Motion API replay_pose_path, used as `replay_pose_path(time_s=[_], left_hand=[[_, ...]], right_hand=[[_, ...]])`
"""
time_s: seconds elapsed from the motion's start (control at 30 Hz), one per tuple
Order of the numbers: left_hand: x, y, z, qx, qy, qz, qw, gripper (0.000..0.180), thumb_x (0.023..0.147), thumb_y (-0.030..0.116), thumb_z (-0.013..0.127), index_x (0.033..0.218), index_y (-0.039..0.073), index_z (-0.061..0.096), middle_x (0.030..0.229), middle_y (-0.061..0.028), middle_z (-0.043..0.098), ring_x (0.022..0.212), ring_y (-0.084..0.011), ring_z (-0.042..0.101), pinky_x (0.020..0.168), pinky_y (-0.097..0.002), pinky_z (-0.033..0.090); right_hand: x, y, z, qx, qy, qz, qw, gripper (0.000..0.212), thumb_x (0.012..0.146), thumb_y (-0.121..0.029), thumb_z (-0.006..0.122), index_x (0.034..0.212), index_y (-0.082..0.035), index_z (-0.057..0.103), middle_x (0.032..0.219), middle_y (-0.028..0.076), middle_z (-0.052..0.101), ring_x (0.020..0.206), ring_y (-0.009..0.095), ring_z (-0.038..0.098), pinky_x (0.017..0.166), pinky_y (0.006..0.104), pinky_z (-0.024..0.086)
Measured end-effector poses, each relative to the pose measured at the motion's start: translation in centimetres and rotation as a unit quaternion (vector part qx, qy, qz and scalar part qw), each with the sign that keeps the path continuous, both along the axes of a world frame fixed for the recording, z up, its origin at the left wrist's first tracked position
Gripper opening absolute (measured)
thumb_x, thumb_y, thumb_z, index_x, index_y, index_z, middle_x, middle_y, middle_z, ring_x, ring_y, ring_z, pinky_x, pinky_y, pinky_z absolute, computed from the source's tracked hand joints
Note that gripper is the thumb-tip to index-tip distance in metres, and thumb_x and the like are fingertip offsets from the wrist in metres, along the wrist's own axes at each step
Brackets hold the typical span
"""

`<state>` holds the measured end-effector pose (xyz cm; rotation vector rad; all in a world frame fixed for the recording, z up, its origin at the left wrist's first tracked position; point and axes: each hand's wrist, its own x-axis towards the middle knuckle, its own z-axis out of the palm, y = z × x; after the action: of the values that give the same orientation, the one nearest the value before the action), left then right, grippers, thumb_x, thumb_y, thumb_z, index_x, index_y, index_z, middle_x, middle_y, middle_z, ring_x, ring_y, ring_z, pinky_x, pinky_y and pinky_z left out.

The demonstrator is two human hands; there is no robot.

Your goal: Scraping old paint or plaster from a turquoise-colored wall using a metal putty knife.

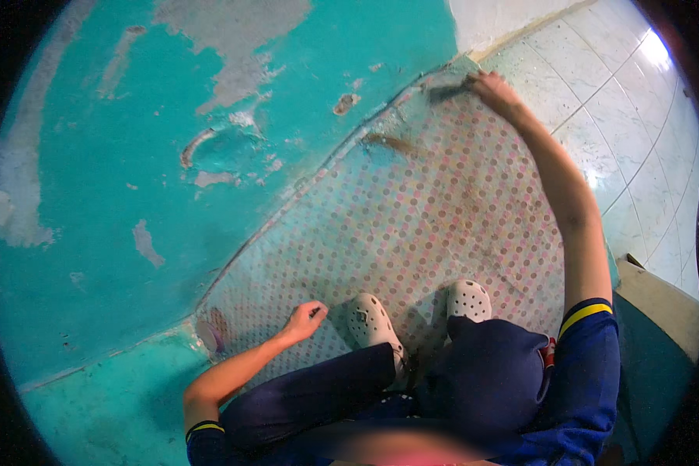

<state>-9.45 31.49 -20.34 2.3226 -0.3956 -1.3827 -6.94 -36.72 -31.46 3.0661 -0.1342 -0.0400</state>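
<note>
My right hand [495, 92] reaches far forward to the upper right corner of a dotted floor sheet [443, 202]. Its fingers are closed on a dark, blurred, brush-like tool [446, 94], which lies low over the sheet by the foot of the wall. The tool's exact kind is too smeared to tell. My left hand [306, 321] hovers over the near left part of the sheet, fingers curled in. A small dark spot shows at its fingertips, but whether that is an object or shadow is unclear. A brown streak of dirt or debris [396, 144] lies along the wall edge.
A turquoise wall [132, 179] with peeling grey patches borders the sheet on the left. Pale glossy tiles [598, 116] spread at the right. My feet in white clogs [371, 318] stand on the sheet. A roundish object [210, 334] sits in the left corner.
</note>
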Motion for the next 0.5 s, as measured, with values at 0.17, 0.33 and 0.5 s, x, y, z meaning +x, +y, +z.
replay_pose_path(time_s=[0.17,0.33,0.5], left_hand=[[0.7,-1.1,0.1,0.012,-0.015,-0.045,0.999,0.025,0.099,0.024,0.054,0.1,0.0,0.062,0.083,-0.0058,0.062,0.071,-0.0149,0.061,0.067,-0.033,0.049],[1.6,-1.7,1.5,-0.024,-0.033,-0.005,0.999,0.024,0.098,0.023,0.056,0.098,0.0,0.062,0.079,-0.0051,0.061,0.071,-0.0139,0.061,0.065,-0.0317,0.049],[0.6,-1.2,0.5,-0.05,-0.049,0.011,0.998,0.024,0.096,0.024,0.057,0.096,0.001,0.062,0.074,-0.0066,0.061,0.066,-0.0147,0.059,0.062,-0.0335,0.047]], right_hand=[[3.2,6.8,-0.8,-0.004,-0.049,0.09,0.995,0.024,0.09,-0.014,0.054,0.11,-0.012,0.066,0.123,0.001,0.056,0.114,0.02,0.051,0.093,0.0368,0.043],[1.8,4.7,3.8,-0.044,-0.144,0.094,0.984,0.024,0.086,-0.011,0.057,0.108,-0.012,0.067,0.119,0.001,0.059,0.115,0.021,0.051,0.094,0.0378,0.042],[0.4,3.2,3.1,0.021,-0.043,-0.025,0.999,0.028,0.088,-0.011,0.056,0.114,-0.014,0.066,0.12,0.003,0.06,0.117,0.023,0.052,0.097,0.0387,0.043]])
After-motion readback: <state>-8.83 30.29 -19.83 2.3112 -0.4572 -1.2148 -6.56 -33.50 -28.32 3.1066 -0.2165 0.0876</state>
